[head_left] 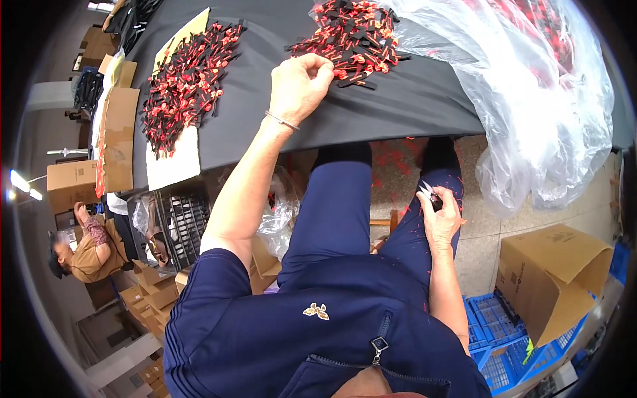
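Your left hand (302, 86) reaches onto the black tablecloth (411, 99), fingertips pinched on a black strip at the edge of the near pile of red-and-black pieces (352, 40). Your right hand (441, 219) rests on your knee, fingers closed around small metal snips (426, 192); a second pile (189, 83) lies well to the left.

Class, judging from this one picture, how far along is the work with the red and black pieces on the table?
Done, it seems: a spread pile of red-and-black pieces lies on pale card at the left. In hand: the left hand pinches at the nearer pile, while the right hand holds small snips over the lap. Left: the clear plastic bag holds more red pieces.
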Available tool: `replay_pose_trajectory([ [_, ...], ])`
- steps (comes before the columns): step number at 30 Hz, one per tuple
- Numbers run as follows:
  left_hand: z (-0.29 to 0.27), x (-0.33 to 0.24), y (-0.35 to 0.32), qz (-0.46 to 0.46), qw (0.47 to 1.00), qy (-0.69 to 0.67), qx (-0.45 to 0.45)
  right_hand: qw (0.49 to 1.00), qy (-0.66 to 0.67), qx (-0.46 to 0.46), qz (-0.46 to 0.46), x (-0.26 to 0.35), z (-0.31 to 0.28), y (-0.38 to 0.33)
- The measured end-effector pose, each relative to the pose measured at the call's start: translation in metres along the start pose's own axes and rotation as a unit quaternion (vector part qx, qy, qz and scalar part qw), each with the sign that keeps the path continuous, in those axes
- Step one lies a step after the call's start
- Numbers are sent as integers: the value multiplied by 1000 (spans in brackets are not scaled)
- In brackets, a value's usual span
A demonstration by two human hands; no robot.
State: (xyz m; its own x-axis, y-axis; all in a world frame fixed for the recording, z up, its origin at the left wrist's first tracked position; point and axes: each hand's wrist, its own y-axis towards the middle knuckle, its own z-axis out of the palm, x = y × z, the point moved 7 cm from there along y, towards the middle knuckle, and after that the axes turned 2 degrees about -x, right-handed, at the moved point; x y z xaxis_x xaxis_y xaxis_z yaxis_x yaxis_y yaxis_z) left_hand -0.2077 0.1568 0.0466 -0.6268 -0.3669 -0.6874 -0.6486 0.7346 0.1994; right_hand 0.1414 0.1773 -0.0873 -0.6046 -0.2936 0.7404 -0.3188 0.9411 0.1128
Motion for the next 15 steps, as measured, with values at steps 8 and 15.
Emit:
replay_pose_trajectory([
  [8,12,-6,-56,-184,918,-339,95,982,164,22,95,7,-3,-7],
  [15,35,-47,-123,-151,922,-312,171,972,200,-81,-89,102,-59,3],
])
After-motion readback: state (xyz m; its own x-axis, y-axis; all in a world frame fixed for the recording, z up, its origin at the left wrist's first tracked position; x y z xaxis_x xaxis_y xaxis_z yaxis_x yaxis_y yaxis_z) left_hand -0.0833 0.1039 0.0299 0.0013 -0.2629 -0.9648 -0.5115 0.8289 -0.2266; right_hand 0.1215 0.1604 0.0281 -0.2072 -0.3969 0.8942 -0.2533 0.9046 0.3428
